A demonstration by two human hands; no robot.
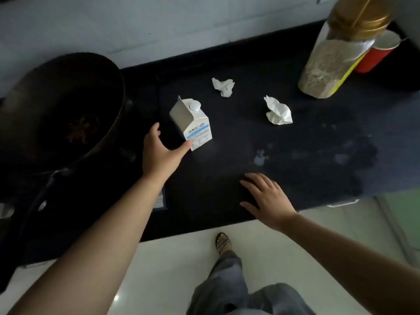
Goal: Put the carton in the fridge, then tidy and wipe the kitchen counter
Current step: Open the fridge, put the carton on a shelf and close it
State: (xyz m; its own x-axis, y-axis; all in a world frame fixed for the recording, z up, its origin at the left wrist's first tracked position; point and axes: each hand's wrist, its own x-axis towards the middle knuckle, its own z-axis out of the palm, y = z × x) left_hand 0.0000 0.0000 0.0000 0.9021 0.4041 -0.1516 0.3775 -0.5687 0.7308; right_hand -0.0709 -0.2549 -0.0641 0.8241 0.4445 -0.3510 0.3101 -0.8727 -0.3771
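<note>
Left hand (pixel 159 151) was spread wide, its thumb touching the carton (pixel 192 121), which stood upright on the counter (pixel 227 137) beside the wok (pixel 61 105). Right hand (pixel 267 198) rested flat, holding nothing. Grasping the carton had started; next the fingers should wrap around it.

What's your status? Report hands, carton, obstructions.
Left hand open at carton, not gripping. Right hand open, flat on counter. Carton upright, capped. Nothing between hand and carton; wok close left.
</note>
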